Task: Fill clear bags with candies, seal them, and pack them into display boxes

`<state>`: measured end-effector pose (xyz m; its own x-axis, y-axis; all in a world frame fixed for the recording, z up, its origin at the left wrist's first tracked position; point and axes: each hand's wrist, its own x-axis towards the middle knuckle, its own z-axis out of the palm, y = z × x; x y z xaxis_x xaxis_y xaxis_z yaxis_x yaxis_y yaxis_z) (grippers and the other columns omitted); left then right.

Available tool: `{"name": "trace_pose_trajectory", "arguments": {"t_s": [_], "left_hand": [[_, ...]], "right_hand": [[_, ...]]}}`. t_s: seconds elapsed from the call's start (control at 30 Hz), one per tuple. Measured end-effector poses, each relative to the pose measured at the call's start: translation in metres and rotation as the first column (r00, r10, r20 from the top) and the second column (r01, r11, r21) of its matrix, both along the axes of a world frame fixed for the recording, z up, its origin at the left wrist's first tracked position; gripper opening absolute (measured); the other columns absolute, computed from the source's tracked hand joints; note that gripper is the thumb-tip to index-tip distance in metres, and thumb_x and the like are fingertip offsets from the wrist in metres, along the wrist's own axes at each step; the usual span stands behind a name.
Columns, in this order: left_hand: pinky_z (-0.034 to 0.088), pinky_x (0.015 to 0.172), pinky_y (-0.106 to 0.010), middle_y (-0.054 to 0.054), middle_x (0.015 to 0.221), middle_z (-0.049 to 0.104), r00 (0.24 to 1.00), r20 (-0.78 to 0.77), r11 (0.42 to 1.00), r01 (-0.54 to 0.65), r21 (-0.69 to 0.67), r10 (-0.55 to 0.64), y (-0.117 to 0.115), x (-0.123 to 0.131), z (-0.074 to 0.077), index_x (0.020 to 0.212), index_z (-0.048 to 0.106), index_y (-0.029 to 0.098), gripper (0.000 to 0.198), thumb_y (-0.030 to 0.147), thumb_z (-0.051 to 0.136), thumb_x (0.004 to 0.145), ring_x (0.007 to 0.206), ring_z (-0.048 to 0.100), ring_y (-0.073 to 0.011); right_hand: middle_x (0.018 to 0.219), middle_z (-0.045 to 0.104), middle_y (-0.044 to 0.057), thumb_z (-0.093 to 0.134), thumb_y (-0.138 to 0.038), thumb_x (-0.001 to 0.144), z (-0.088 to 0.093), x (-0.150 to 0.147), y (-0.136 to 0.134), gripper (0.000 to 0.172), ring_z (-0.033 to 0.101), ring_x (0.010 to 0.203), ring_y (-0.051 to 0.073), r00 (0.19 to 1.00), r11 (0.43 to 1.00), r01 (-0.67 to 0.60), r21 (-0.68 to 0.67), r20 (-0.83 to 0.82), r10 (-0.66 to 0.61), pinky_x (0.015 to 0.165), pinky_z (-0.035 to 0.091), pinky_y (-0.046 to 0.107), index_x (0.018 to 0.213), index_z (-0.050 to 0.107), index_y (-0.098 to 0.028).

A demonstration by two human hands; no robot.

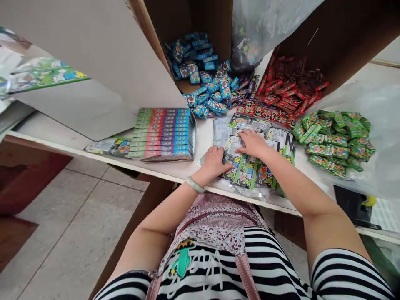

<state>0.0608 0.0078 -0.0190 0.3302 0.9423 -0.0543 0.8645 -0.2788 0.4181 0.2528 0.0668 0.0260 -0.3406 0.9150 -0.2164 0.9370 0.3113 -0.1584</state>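
Note:
A pile of flat clear bags [250, 166] with green printed cards inside lies at the near edge of the white table [62, 137]. My left hand [214, 162], with a pale bangle at the wrist, rests on the pile's left side, fingers curled onto a bag. My right hand [251, 141] lies on top of the pile a little farther back, fingers bent and pressing on a bag. Whether either hand grips a bag or only presses it is unclear.
A stack of colourful flat boxes [162, 133] sits left of the pile. Behind are heaps of blue packets [206, 83], red packets [287, 93] and green packets [334, 139]. Large white boards [103, 62], cardboard boxes and a plastic bag [265, 25] stand at the back.

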Motion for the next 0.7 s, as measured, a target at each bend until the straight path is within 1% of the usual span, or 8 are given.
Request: {"name": "trace_pose_trajectory", "arguments": {"t_s": [0.1, 0.17, 0.23, 0.37, 0.5, 0.6, 0.67, 0.7], "left_hand": [[0.045, 0.103, -0.049, -0.019, 0.124, 0.056, 0.995, 0.05, 0.996, -0.085, -0.015, 0.085, 0.003, -0.003, -0.002, 0.129, 0.048, 0.01, 0.082, 0.052, 0.085, 0.07, 0.12, 0.054, -0.0358], [0.043, 0.105, -0.048, -0.02, 0.126, 0.054, 0.99, 0.069, 0.992, -0.123, -0.022, 0.124, 0.004, -0.005, -0.002, 0.13, 0.047, 0.008, 0.084, 0.05, 0.086, 0.068, 0.122, 0.052, -0.0361], [0.043, 0.105, -0.047, -0.02, 0.125, 0.055, 0.987, 0.082, 0.989, -0.135, -0.06, 0.14, 0.006, -0.004, -0.003, 0.127, 0.05, 0.008, 0.08, 0.047, 0.087, 0.068, 0.122, 0.053, -0.0355], [0.047, 0.098, -0.043, -0.014, 0.114, 0.061, 0.978, 0.119, 0.979, -0.158, -0.132, 0.174, 0.011, 0.002, -0.006, 0.124, 0.051, 0.011, 0.075, 0.041, 0.088, 0.066, 0.112, 0.059, -0.0317], [0.043, 0.104, -0.043, -0.015, 0.124, 0.056, 0.967, 0.145, 0.975, -0.198, -0.102, 0.212, 0.012, 0.002, -0.01, 0.125, 0.05, 0.012, 0.079, 0.042, 0.089, 0.063, 0.122, 0.053, -0.0337], [0.042, 0.105, -0.044, -0.014, 0.124, 0.055, 0.959, 0.176, 0.974, -0.21, -0.081, 0.222, 0.011, 0.001, -0.014, 0.124, 0.051, 0.015, 0.08, 0.041, 0.091, 0.06, 0.124, 0.053, -0.034], [0.043, 0.105, -0.047, -0.013, 0.123, 0.056, 0.951, 0.204, 0.973, -0.221, -0.068, 0.23, 0.01, 0.001, -0.016, 0.123, 0.053, 0.015, 0.081, 0.039, 0.093, 0.056, 0.123, 0.053, -0.0349], [0.044, 0.104, -0.048, -0.013, 0.122, 0.057, 0.946, 0.221, 0.972, -0.228, -0.061, 0.236, 0.009, 0.001, -0.016, 0.122, 0.054, 0.015, 0.083, 0.037, 0.094, 0.053, 0.123, 0.054, -0.0358]], "right_hand": [[0.153, 0.049, 0.021, 0.073, -0.042, 0.086, -0.003, -0.004, -0.007, 0.072, 0.045, 0.139, 0.038, 1.0, 1.0, 0.02, 0.022, 0.011, -0.02, 0.113, 0.039, 0.049, 0.145, 0.05, -0.009], [0.151, 0.05, 0.021, 0.072, -0.041, 0.087, -0.005, -0.007, -0.008, 0.072, 0.046, 0.137, 0.038, 1.0, 0.999, 0.014, 0.031, 0.027, -0.014, 0.113, 0.039, 0.048, 0.146, 0.048, -0.008], [0.148, 0.053, 0.023, 0.074, -0.045, 0.084, -0.007, -0.011, -0.008, 0.077, 0.047, 0.135, 0.039, 0.999, 0.999, -0.004, 0.033, 0.04, 0.002, 0.11, 0.04, 0.047, 0.145, 0.048, -0.007], [0.139, 0.056, 0.024, 0.077, -0.059, 0.076, -0.007, -0.018, -0.001, 0.081, 0.05, 0.13, 0.041, 0.997, 0.999, 0.0, 0.046, 0.073, -0.004, 0.105, 0.043, 0.049, 0.136, 0.056, -0.009], [0.139, 0.056, 0.026, 0.08, -0.065, 0.068, -0.003, -0.025, 0.013, 0.085, 0.051, 0.13, 0.042, 0.984, 1.0, 0.015, 0.009, 0.179, -0.016, 0.105, 0.043, 0.052, 0.129, 0.061, -0.009], [0.137, 0.059, 0.028, 0.087, -0.058, 0.063, 0.003, -0.034, 0.025, 0.087, 0.056, 0.127, 0.042, 0.978, 0.999, 0.016, -0.036, 0.211, -0.008, 0.104, 0.044, 0.051, 0.127, 0.063, -0.006], [0.129, 0.066, 0.025, 0.089, -0.051, 0.061, 0.008, -0.04, 0.032, 0.078, 0.063, 0.117, 0.039, 0.979, 0.998, 0.017, -0.058, 0.206, -0.004, 0.099, 0.048, 0.048, 0.123, 0.067, -0.009], [0.123, 0.07, 0.022, 0.089, -0.046, 0.063, 0.011, -0.043, 0.035, 0.069, 0.067, 0.111, 0.036, 0.979, 0.998, 0.019, -0.065, 0.203, -0.006, 0.095, 0.051, 0.045, 0.118, 0.07, -0.011]]}}
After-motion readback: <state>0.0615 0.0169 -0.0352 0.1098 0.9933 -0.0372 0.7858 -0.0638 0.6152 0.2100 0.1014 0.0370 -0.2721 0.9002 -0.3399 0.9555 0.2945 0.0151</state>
